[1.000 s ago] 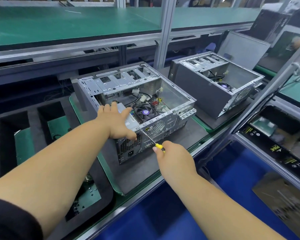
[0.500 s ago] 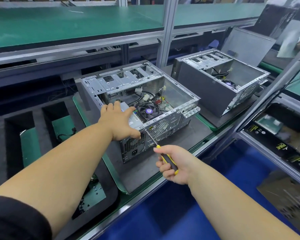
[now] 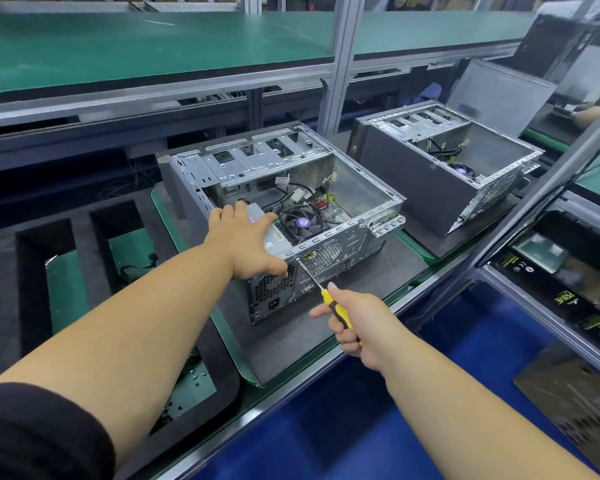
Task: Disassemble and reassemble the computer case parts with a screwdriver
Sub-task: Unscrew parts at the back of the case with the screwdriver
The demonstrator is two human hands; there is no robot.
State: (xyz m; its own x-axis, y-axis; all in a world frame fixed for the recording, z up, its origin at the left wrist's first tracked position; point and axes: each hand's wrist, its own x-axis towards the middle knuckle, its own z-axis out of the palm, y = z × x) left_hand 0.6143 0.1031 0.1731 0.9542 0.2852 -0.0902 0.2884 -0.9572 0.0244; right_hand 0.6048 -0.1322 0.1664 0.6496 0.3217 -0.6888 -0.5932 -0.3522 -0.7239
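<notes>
The right hand (image 3: 355, 323) is wrapped tight round the yellow-and-black screwdriver (image 3: 329, 303), its tip at the rear top rail of the computer case (image 3: 291, 216); the left hand (image 3: 246, 244), fingers spread, presses flat on that case's near corner; the case lies open-sided on the grey mat (image 3: 291, 344) by the bench's front edge.

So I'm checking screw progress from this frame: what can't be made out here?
- Head view: screw at the screwdriver tip, too small.
- Power supply top, covered by the left hand.
- Screwdriver handle end, hidden inside the right hand.
- Loose bits in the tray, too small.
</notes>
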